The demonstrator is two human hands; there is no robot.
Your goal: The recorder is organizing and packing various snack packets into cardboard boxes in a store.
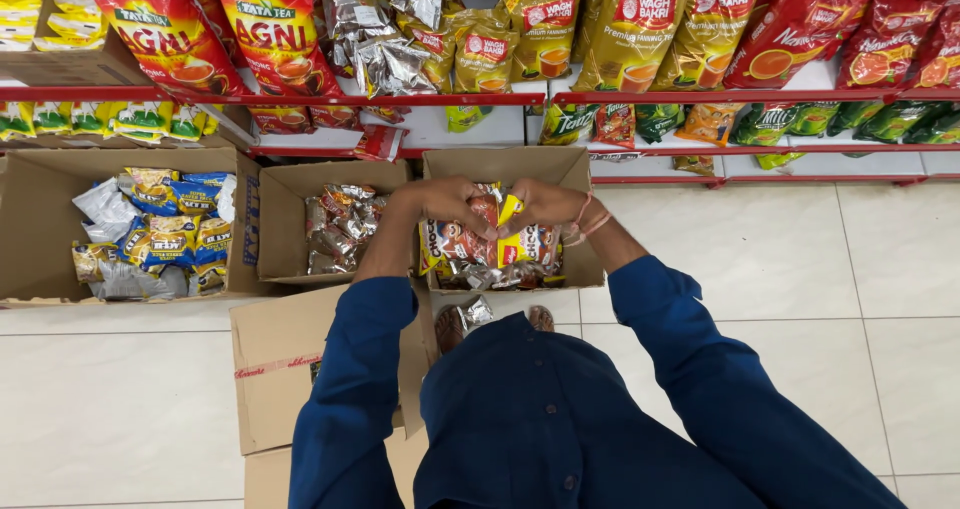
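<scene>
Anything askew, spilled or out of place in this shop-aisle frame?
Yes. A red packet hangs over the lower shelf edge, tilted, above the boxes. Silver pouches on the upper shelf lie jumbled, not stood up. Both hands, left hand and right hand, grip yellow packets in the middle box.

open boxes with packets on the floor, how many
3. A wide box at left with blue and yellow packets, a middle box with silver packets, and a box under both hands. More may sit hidden below the person.

Pale tiled floor (880,269) meets red-edged white shop shelving (700,97), seemingly under even indoor light.
</scene>
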